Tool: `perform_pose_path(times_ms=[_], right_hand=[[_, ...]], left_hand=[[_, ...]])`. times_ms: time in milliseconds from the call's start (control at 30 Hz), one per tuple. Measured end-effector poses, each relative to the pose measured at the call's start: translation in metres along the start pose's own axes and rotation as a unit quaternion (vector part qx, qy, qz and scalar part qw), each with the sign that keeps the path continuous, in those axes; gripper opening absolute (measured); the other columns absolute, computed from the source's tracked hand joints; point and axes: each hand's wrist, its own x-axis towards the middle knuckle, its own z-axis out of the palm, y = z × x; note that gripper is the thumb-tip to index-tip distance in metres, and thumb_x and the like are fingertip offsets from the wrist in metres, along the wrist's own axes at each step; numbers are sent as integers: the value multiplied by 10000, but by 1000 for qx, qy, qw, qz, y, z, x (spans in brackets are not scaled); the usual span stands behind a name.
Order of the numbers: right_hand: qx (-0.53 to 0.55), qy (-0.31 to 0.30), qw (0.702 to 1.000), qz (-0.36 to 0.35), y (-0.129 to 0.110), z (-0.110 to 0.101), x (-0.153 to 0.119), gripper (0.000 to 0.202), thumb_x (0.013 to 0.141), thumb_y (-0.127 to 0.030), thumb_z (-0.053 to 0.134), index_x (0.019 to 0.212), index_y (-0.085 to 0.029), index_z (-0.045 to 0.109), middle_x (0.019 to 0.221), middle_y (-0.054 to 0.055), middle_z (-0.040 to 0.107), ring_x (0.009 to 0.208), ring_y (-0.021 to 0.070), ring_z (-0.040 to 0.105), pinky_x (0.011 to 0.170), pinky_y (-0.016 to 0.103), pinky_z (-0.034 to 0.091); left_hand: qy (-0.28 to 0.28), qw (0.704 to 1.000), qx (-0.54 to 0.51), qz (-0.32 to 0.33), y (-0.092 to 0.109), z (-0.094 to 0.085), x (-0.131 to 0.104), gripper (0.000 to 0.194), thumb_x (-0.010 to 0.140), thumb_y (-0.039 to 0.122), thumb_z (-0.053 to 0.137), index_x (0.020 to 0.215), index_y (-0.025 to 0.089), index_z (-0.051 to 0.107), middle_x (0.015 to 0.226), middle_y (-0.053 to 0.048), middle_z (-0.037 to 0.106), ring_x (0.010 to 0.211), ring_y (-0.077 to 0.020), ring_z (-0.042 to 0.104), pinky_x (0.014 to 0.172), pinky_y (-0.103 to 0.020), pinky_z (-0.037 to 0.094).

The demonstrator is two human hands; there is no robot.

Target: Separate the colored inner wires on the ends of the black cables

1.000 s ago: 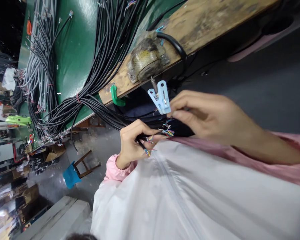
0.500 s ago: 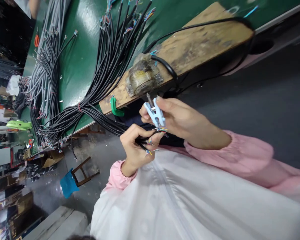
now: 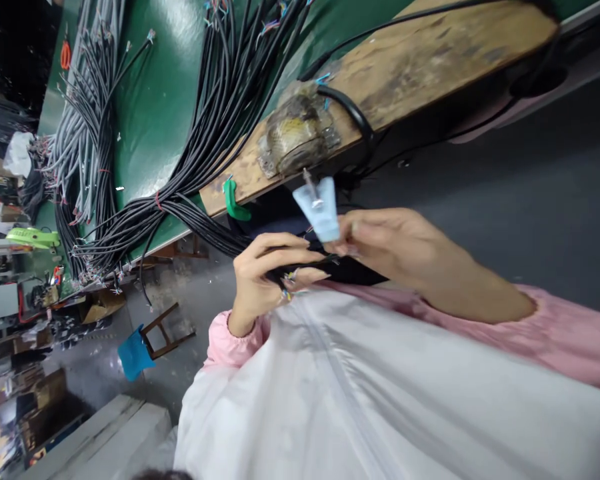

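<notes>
My left hand point(image 3: 275, 267) is closed around several black cables point(image 3: 215, 237), their stripped coloured wire ends point(image 3: 287, 287) showing between the fingers. A light blue clip point(image 3: 323, 210) sits on the metal shaft point(image 3: 307, 179) of a small motor point(image 3: 297, 133) wrapped in clear, yellowed covering; the clip looks smeared. Right at the clip's lower end, the fingertips of my right hand point(image 3: 395, 247) are pinched together. What lies between them is too blurred and hidden to make out.
The motor is mounted on a worn wooden board point(image 3: 420, 60) at the edge of a green table point(image 3: 155, 93). A green clamp point(image 3: 236, 201) grips the board. Bundles of black and grey cables point(image 3: 83, 113) lie on the table. A blue-seated stool point(image 3: 135, 353) stands on the floor.
My right hand has let go of the clip's handles and moved down and right to its lower end. The clip has turned on the shaft. My left hand still holds the cables.
</notes>
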Motion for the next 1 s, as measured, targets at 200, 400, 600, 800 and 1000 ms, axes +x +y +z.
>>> perform_pose_path(times_ms=[200,400,600,800,1000], right_hand=[[-335,41,920,-199,19,0,-8,358,911,-528,685,686,-257,745,678,59,736,649,203,609,615,368,416],[-363,167,864,-307,14,15,-16,140,897,-280,724,761,-278,757,771,52,776,710,217,655,666,390,484],[-215,80,941,-249,-1,27,-19,81,900,-250,721,865,-253,794,826,40,760,685,158,678,613,296,536],[-130,41,976,-169,5,23,-12,347,914,-576,695,921,-248,810,900,66,740,816,169,708,724,295,580],[-85,-67,986,-124,4,21,-4,443,824,-688,730,745,-255,777,789,30,695,716,153,657,693,299,586]], left_hand=[[-53,997,-47,6,-7,-14,4,377,834,544,788,907,174,789,689,2,708,560,-69,612,513,-174,468],[-5,1000,-14,16,-3,-12,-5,311,926,482,717,897,180,782,747,-35,775,600,-104,675,547,-210,517],[8,1000,10,19,1,-11,-7,332,898,491,744,828,171,798,626,-5,712,508,-73,573,480,-197,425],[-41,998,22,51,4,-16,-8,310,976,416,668,831,164,775,603,15,672,521,-64,564,498,-183,419],[-113,992,46,19,8,-22,-8,422,1038,437,548,785,174,761,614,1,668,532,-79,575,506,-195,428]])
